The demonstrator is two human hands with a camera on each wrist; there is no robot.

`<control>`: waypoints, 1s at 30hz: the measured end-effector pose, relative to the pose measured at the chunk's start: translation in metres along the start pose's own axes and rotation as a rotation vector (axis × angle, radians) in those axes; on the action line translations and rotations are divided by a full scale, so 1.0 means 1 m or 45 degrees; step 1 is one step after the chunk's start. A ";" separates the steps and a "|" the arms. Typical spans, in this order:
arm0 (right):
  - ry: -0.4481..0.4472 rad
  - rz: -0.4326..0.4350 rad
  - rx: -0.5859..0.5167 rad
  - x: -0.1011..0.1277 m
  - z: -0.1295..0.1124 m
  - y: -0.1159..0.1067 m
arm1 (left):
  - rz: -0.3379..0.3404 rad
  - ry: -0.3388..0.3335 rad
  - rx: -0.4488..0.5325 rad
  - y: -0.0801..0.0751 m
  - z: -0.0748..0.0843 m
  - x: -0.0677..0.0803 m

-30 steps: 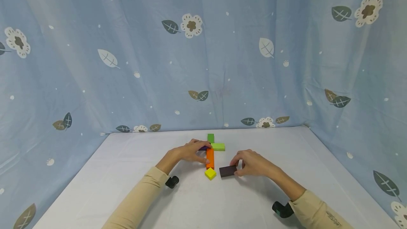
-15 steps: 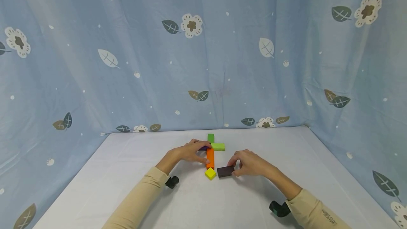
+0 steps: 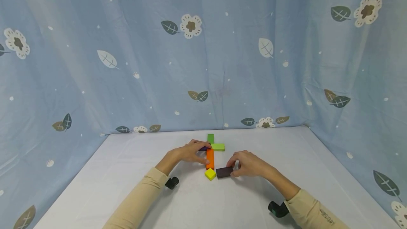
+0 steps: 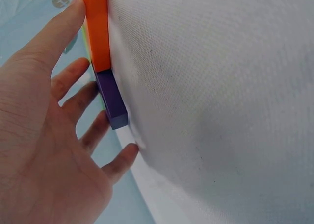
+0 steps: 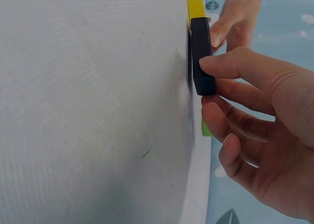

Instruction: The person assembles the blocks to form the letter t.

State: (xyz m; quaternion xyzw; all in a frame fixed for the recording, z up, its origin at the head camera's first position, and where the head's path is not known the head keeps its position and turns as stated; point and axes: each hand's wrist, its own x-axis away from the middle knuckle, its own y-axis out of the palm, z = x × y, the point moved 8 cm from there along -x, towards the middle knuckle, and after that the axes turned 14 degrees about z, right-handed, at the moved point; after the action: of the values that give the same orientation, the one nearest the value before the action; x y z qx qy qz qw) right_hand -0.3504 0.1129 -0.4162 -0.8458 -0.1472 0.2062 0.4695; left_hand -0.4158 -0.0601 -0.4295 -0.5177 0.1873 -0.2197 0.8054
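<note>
My right hand (image 3: 251, 164) pinches a dark rectangular block (image 3: 224, 172) between thumb and fingers at its right end. The block's left end is right beside a yellow block (image 3: 210, 174), set cornerwise toward me. My left hand (image 3: 191, 152) rests at an orange block (image 3: 210, 158), its thumb touching the side. In the left wrist view its other fingers lie loosely spread along a purple block (image 4: 112, 97), which the hand partly covers in the head view. A lime block (image 3: 218, 147) and a green block (image 3: 211, 138) lie beyond the orange one.
The blocks lie on a white-covered table (image 3: 197, 207). A blue curtain (image 3: 152, 66) with leaf and flower prints hangs behind and at both sides. Black wrist cameras (image 3: 172, 182) hang under both sleeves, low over the cloth.
My right hand has slid the dark block a little to the left, up to the yellow block. The left hand and the other blocks have stayed in place.
</note>
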 end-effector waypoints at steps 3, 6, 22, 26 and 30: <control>-0.018 0.006 0.004 0.000 -0.001 0.000 | 0.001 0.000 0.000 0.000 0.000 0.000; -0.032 0.010 0.008 0.000 -0.001 0.000 | 0.002 0.003 -0.003 0.000 0.000 0.000; -0.044 0.003 0.000 0.000 -0.004 0.001 | 0.005 -0.006 0.001 0.001 -0.003 -0.001; -0.037 0.002 -0.005 0.000 -0.004 0.002 | 0.008 0.006 -0.001 0.001 -0.002 -0.001; -0.044 0.011 0.010 0.000 -0.004 0.002 | 0.013 0.019 -0.001 0.001 -0.001 -0.001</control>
State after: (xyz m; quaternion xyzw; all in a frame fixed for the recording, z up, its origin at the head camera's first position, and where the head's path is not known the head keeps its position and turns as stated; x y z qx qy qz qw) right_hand -0.3484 0.1091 -0.4158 -0.8409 -0.1508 0.2233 0.4693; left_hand -0.4170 -0.0598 -0.4304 -0.5156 0.1961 -0.2194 0.8047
